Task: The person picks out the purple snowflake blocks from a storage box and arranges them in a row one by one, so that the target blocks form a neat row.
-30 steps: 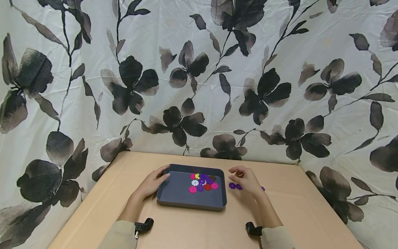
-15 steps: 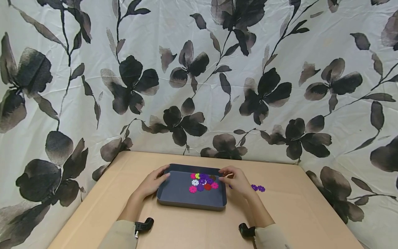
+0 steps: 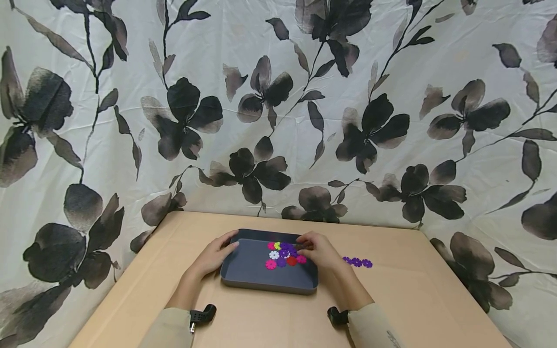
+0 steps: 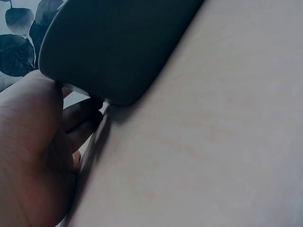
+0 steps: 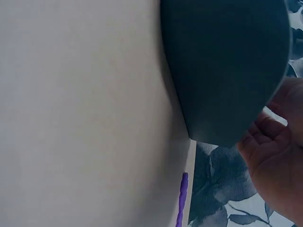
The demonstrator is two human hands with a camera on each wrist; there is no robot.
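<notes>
A dark grey rectangular tray (image 3: pixel 243 278) sits on the table, holding several small flower-shaped pieces (image 3: pixel 283 261) in pink, purple, white, yellow-green and red. My left hand (image 3: pixel 211 256) grips its left side, thumb at the rim and fingers outside the wall, as the left wrist view shows at the tray's corner (image 4: pixel 113 52). My right hand (image 3: pixel 319 251) reaches over the right rim, bent fingers and thumb above the right-hand pieces. Its fingertips are hidden behind the tray (image 5: pixel 227 71) in the right wrist view, and I cannot tell whether they pinch a piece.
Several purple flower pieces (image 3: pixel 357 262) lie in a row on the table (image 3: pixel 270 319) to the right of the tray, partly behind the right hand. A white cloth with dark flowers (image 3: pixel 278 121) hangs behind the table.
My right hand has moved left from above the purple pieces on the table, across the rim, to over the tray's pieces. The left hand and tray have hardly moved.
</notes>
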